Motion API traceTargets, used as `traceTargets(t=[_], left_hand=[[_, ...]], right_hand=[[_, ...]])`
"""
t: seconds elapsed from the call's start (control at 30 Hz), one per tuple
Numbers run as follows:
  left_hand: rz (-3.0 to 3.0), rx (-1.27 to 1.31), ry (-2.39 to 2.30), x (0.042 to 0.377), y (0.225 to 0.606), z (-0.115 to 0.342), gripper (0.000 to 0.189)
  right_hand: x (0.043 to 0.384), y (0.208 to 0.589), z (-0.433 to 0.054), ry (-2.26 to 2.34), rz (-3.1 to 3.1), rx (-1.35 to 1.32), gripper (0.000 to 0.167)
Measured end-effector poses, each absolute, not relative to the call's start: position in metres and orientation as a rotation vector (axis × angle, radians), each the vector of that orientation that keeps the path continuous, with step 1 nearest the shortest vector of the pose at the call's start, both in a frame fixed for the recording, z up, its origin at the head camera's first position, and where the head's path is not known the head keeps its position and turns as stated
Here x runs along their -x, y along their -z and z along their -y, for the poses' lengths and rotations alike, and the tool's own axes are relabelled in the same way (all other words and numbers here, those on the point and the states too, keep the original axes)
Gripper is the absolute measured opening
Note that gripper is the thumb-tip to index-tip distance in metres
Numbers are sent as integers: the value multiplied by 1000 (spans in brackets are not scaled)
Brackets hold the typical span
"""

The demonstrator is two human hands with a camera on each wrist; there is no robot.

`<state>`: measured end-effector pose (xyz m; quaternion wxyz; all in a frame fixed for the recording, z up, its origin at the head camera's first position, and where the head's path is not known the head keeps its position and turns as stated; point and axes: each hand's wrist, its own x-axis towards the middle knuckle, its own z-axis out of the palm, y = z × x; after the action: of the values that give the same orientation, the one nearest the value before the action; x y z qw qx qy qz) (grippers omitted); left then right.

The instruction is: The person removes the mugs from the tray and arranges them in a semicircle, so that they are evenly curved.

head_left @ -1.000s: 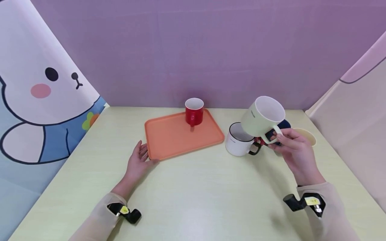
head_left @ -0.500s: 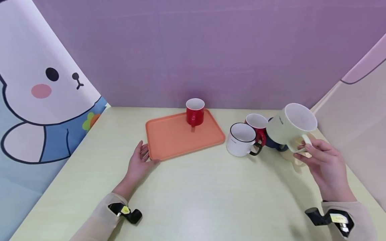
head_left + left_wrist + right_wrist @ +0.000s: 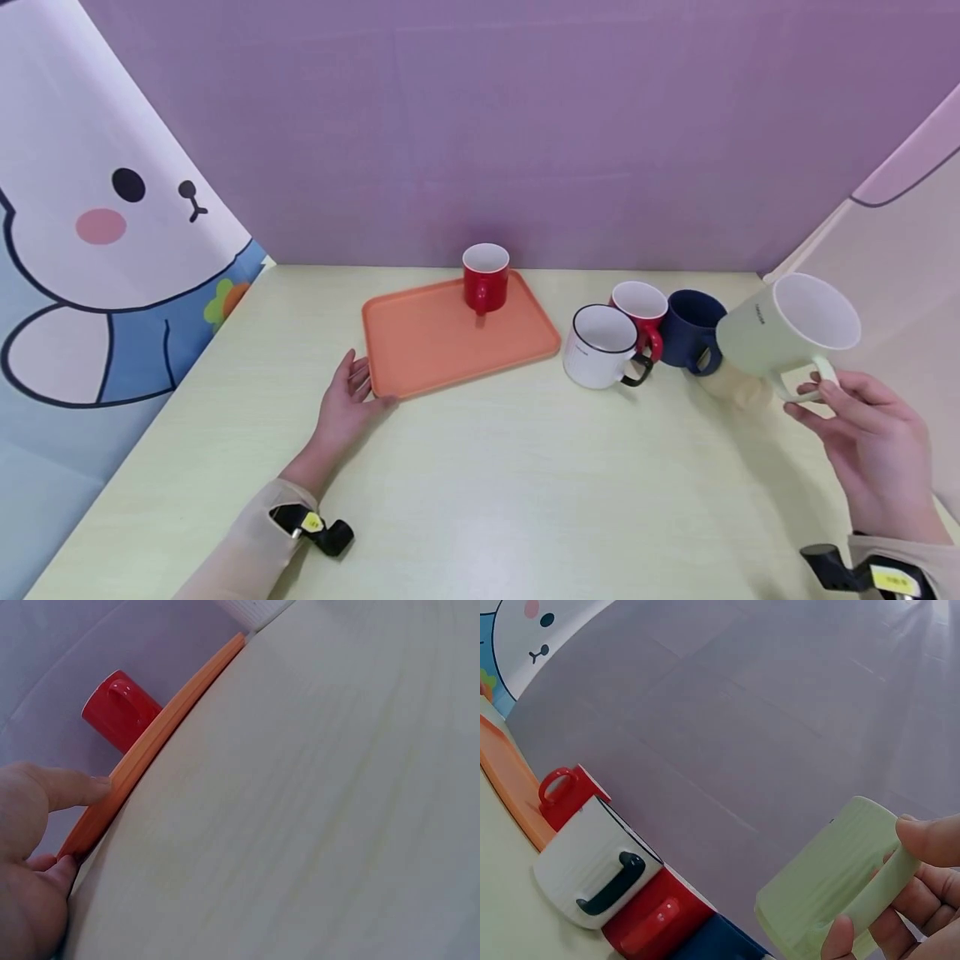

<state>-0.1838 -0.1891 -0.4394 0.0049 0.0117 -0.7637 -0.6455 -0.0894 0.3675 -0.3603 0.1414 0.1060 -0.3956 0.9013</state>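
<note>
My left hand (image 3: 348, 404) grips the near left corner of an orange tray (image 3: 420, 333), thumb along its front edge and fingers at its left side. Toward the tray's back stands a red mug (image 3: 483, 283), upright, also in the left wrist view. On the right, my right hand (image 3: 873, 442) holds a pale green mug (image 3: 765, 333) by its handle, tilted and raised above the table. Behind and below it, a cream-yellow mug (image 3: 738, 387) is mostly hidden. In the right wrist view, fingers and thumb wrap the green handle (image 3: 881, 896).
Right of the tray stand a white mug (image 3: 596, 358) with black rim and handle, a second red mug (image 3: 648, 312) and a dark blue mug (image 3: 686, 325), close together. A purple backdrop (image 3: 480, 133) rises behind the table (image 3: 480, 500).
My right hand has carried the green mug to the right and slightly nearer, uncovering the second red mug and the blue mug. The left hand and tray have stayed in place.
</note>
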Motion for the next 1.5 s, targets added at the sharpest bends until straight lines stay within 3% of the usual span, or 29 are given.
traceTargets(t=[0.57,0.83,1.5], left_hand=[[2378,-25,2041,181,440,190,104],[2378,-25,2044,183,444,192,105],[2390,-8,2016,183,445,193,105]], right_hand=[[64,389,-409,-2629,861,-364,33],[47,406,-419,-2636,857,-171,29],[27,438,-404,-2680,1068,-102,37]])
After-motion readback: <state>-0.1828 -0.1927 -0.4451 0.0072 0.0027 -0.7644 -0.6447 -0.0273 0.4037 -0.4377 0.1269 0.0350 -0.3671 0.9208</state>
